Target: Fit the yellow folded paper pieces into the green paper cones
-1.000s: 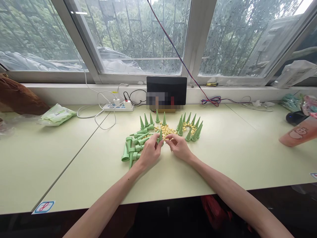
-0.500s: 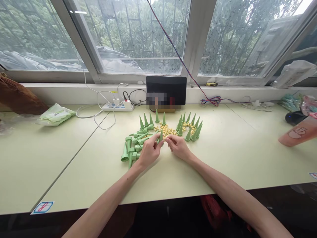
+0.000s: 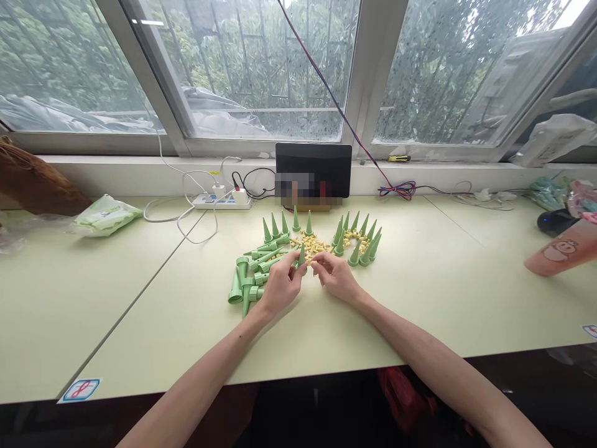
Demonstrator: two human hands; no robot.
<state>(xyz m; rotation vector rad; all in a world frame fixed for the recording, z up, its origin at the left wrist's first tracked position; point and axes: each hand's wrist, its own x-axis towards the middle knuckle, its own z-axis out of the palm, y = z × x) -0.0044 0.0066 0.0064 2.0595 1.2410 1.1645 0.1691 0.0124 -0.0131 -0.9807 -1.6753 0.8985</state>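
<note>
My left hand (image 3: 284,280) is closed on a green plastic watering spike (image 3: 302,255), its tip pointing up. Close to its right, my right hand (image 3: 336,275) pinches a small yellow peg (image 3: 311,262) between thumb and fingertips, next to the spike. Behind both hands lies a scattered heap of yellow pegs (image 3: 317,244). Several green spikes (image 3: 285,223) stand point-up around the heap, with another curved group (image 3: 365,246) on the right. To the left, more green spikes (image 3: 242,280) lie in a loose pile, partly hidden by my left hand.
A black screen (image 3: 313,169) stands at the back by the window. A power strip (image 3: 224,200) with white cables lies to its left. A wipes pack (image 3: 108,215) is at far left, a pink cup (image 3: 562,249) at far right. Bundled wires (image 3: 397,189) lie near the sill.
The spike in my left hand has shifted very slightly left. Both hands stay close together in almost the same place, and the other things have not moved.
</note>
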